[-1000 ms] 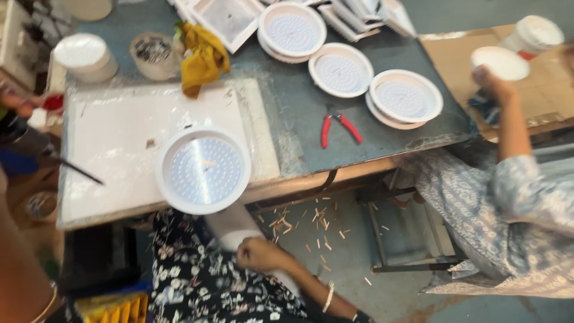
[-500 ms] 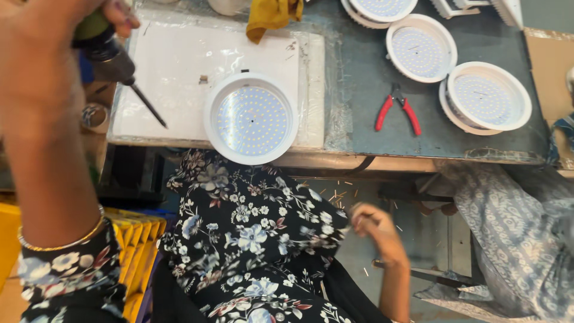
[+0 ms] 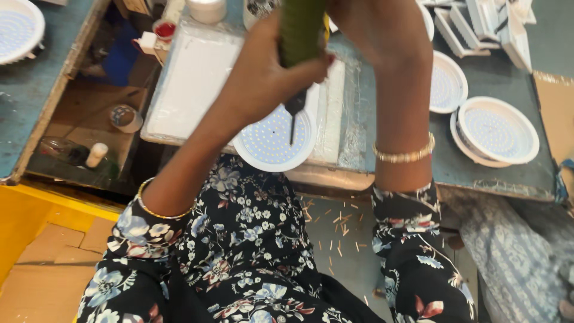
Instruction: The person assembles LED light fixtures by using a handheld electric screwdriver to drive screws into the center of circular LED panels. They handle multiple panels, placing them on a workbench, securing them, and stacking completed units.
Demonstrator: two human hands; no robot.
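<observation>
Screwdriver, green-bodied, sits wrapped in the left hand, its dark bit hanging just above the round white LED panel at the white mat's near edge. Right hand's grip: cannot tell.

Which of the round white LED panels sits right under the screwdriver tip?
The round white LED panel at the bench's near edge, overhanging it, on the white mat. The green screwdriver points down onto it; the other panels lie off to the right and far left.
</observation>
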